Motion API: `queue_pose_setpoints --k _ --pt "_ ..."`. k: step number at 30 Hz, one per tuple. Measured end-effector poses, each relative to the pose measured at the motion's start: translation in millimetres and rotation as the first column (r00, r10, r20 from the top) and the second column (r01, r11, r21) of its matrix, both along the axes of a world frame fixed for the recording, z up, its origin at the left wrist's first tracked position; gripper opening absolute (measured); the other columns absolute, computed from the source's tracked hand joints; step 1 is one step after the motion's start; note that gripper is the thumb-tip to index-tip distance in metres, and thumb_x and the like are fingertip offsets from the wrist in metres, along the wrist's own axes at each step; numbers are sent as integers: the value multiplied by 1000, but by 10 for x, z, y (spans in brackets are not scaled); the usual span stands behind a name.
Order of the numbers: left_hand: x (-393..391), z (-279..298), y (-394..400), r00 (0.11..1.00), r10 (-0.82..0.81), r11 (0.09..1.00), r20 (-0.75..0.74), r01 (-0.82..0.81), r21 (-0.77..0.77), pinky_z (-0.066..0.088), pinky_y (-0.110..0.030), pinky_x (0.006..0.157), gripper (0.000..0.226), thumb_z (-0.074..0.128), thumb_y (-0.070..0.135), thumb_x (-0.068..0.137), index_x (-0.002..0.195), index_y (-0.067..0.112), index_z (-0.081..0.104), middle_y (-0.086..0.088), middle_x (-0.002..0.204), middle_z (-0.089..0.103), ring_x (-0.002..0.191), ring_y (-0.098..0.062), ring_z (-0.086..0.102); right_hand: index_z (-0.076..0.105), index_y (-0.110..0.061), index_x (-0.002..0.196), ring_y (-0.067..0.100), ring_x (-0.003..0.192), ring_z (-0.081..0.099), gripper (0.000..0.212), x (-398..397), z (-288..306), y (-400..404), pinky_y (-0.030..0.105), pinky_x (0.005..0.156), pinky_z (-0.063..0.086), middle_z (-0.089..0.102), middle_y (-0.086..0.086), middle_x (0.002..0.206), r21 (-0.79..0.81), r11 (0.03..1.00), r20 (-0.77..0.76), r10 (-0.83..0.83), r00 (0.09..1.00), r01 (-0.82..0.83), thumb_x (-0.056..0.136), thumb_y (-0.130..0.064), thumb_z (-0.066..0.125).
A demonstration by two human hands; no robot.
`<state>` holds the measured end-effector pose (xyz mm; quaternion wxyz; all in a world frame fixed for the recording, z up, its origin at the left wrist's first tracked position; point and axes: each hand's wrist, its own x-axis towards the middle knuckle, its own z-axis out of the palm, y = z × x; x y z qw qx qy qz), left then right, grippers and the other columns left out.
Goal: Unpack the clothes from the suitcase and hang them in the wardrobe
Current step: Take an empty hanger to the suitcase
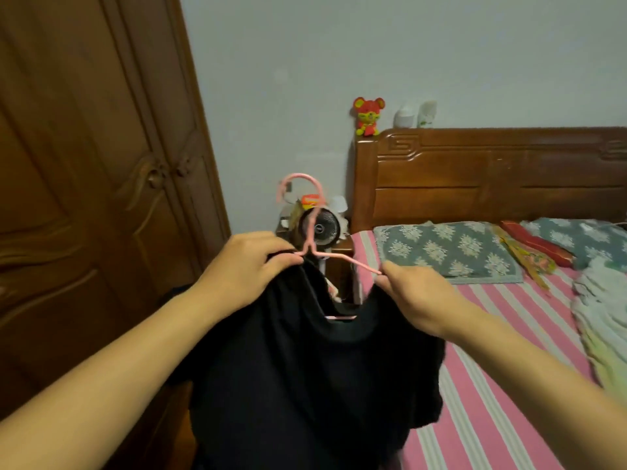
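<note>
Shirt [305, 378], black, draped on pink hanger [314, 232]; collar gripped by left hand [249, 266], pinched by right hand [414, 296]. No writing legible.

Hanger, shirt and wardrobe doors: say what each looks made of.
Hanger: thin pink rod, probably coated wire, twisted at the neck. Shirt: soft matte black fabric, likely a knit, hanging in folds. Wardrobe doors: brown wood with carved panels and a slight sheen, seemingly varnished.

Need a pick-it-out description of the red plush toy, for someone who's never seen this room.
Find the carved wooden headboard of the bed against the pale wall. On its left corner post sits the red plush toy, a mouse figure with round ears and yellow trim. The two white bottles beside it are plain; it alone is red.
</note>
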<state>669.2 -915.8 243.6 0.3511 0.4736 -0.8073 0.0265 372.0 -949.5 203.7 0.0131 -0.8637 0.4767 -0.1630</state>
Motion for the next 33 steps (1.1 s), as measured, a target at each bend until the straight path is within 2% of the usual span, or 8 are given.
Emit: queue_pose_setpoints --k 9,12,15,21,24,28,30,33 --pt "1343 -22 815 877 434 885 208 -458 83 48 -29 83 61 30 71 96 107 26 70 14 98 65 95 -14 65 60 -15 92 34 73 61 55 799 94 -635 37 58 37 66 8 76 -214 941 357 324 876 -261 95 -62 32" --pt "1428 -32 1004 810 556 797 188 -584 155 50 -34 81 34 46 62 95 104 36 65 19 98 61 92 -7 61 55 -29 88 6 64 41 31 1144 251 -720 28 60 27 51 -14 66 -291 862 362 502 786 -416 97 -52 36" --pt "1286 56 992 797 582 747 161 -602 280 51 -33 81 11 69 50 88 94 42 63 17 94 62 89 -3 59 48 -37 87 5 64 42 21 1454 357 -811 28 60 31 48 -17 67 -338 779 286 620 730 -529 101 -49 37" --pt "1107 93 1052 393 918 393 43 -919 8 49 -42 71 10 58 27 99 102 22 65 2 92 53 85 -31 59 70 -13 93 3 74 55 33 1658 483 -1027 5 71 37 61 -13 77 -360 762 526 642 558 -538 101 -33 46" --pt "1033 132 1150 272 962 274 36 -958 -82 50 -44 67 10 57 23 97 106 23 62 -3 98 67 87 -39 64 67 -24 119 4 93 62 30 1728 450 -1074 13 85 44 65 -16 100 -284 680 391 726 566 -676 100 -41 51" --pt "1120 197 1443 442 890 438 111 -897 58 51 -34 80 18 67 45 92 109 37 68 18 100 64 95 -11 63 53 -44 113 18 91 68 43 1908 367 -1189 25 67 45 67 -14 93 -89 620 139 782 607 -779 92 -73 29" --pt "1165 196 1673 573 812 534 110 -807 252 46 -24 89 35 60 55 93 123 38 65 21 103 60 99 1 57 61 -36 106 21 85 69 31 2060 388 -1186 31 66 46 70 -10 87 -162 638 275 762 586 -753 94 -58 44" --pt "1332 107 2041 538 832 486 132 -823 292 44 -25 92 26 50 36 104 124 28 65 12 100 57 98 -3 56 68 -31 105 17 88 69 18 2393 476 -1006 37 74 52 73 -8 91 -181 622 284 775 565 -761 95 -43 60"
